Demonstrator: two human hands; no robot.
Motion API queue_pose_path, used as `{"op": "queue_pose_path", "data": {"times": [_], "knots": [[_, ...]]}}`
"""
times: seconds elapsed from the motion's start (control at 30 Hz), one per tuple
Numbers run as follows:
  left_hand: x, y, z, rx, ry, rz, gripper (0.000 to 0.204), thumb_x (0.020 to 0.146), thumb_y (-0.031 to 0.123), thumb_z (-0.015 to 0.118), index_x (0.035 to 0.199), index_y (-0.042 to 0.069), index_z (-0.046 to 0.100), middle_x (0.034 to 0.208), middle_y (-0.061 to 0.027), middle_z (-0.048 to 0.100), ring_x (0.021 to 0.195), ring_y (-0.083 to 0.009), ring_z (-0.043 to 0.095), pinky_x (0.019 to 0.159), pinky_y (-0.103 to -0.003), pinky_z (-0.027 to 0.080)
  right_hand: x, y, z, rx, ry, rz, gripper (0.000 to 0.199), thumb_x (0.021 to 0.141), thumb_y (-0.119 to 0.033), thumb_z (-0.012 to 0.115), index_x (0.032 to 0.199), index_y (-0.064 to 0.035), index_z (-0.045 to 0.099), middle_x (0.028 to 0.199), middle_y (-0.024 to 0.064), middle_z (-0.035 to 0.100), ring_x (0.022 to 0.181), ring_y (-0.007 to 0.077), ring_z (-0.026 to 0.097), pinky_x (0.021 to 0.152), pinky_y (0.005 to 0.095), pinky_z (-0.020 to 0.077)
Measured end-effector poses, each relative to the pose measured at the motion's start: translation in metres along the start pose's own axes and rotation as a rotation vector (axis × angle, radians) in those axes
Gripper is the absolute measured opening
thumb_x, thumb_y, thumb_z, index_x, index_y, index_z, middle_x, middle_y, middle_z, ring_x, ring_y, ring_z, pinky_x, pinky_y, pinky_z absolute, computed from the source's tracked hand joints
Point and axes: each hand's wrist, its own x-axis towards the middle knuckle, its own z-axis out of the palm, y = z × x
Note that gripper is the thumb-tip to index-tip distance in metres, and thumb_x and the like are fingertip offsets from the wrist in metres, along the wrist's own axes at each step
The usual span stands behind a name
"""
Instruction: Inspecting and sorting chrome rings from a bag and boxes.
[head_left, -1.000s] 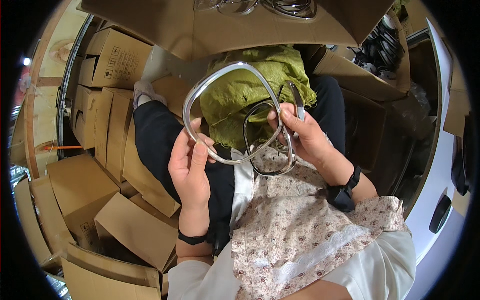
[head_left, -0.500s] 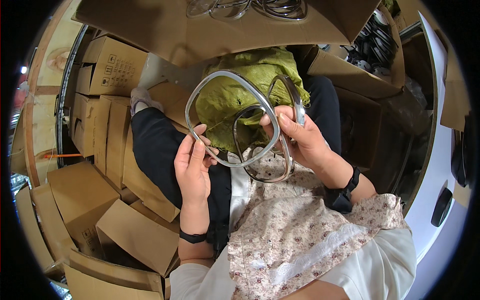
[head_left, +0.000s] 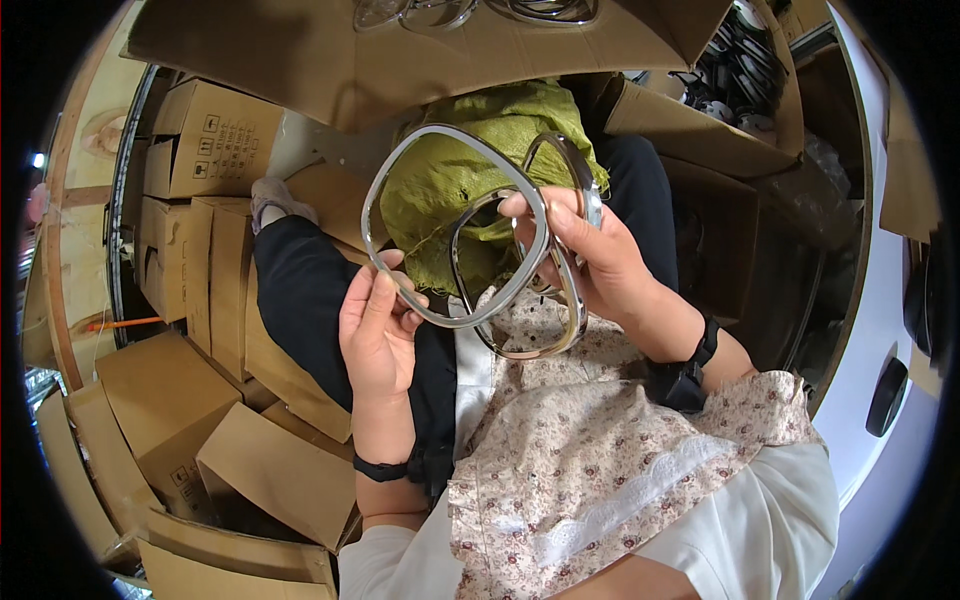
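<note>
- Boxes (head_left: pixel 170 400) are stacked well left of and below the left hand (head_left: pixel 378 335).
- The left hand grips the lower left edge of a large chrome ring (head_left: pixel 455 150), thumb on top.
- A green sack (head_left: pixel 470 175) sits behind the ring, showing through it.
- The right hand (head_left: pixel 600 260) pinches the big ring's right side together with smaller rings (head_left: pixel 570 300) hanging below its fingers.
- A box of dark parts (head_left: pixel 745 75) lies above and right of that hand.

Brown cardboard boxes (head_left: pixel 190 140) are piled up on the floor. A green sack (head_left: pixel 470 150) sits on the lap.
</note>
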Motion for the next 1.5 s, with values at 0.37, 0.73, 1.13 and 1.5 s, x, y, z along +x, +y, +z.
{"op": "queue_pose_path", "data": {"times": [0.37,0.73,1.13,1.5], "knots": [[-0.011,0.014,0.015,-0.029,-0.009,0.155,0.023,0.096,0.014,0.056,0.115,0.001,0.054,0.086,-0.0040,0.060,0.070,-0.0077,0.058,0.056,-0.017,0.047,0.005,0.013,-0.016,0.121,0.086,0.159,0.038,0.095,-0.038,0.056,0.112,-0.0053,0.063,0.083,-0.0029,0.059,0.062,0.0030,0.051,0.053,0.0168,0.0377],[-0.020,0.016,0.031,0.091,-0.026,0.234,0.024,0.094,0.016,0.059,0.113,0.001,0.054,0.086,-0.0045,0.065,0.070,-0.0093,0.062,0.058,-0.017,0.051,0.010,0.032,-0.036,0.227,0.053,0.243,0.027,0.096,-0.036,0.053,0.095,-0.0094,0.061,0.083,0.0019,0.061,0.058,0.0042,0.051,0.052,0.0178,0.0389],[-0.013,0.015,0.016,0.006,-0.025,0.230,0.028,0.097,0.016,0.054,0.119,-0.001,0.054,0.091,-0.0057,0.064,0.079,-0.0115,0.063,0.065,-0.022,0.052,0.004,0.034,-0.018,0.029,0.155,0.097,0.029,0.097,-0.037,0.054,0.093,-0.0082,0.058,0.080,-0.0009,0.057,0.066,0.0047,0.050,0.058,0.0195,0.0409],[-0.011,0.010,0.013,0.053,0.009,0.276,0.034,0.095,0.019,0.057,0.119,-0.005,0.052,0.083,-0.0052,0.056,0.069,-0.0102,0.053,0.058,-0.019,0.045,0.003,0.027,-0.011,-0.023,0.028,-0.027,0.031,0.097,-0.037,0.054,0.089,-0.0068,0.057,0.078,-0.0001,0.054,0.066,0.0065,0.048,0.060,0.0208,0.0390]]}}
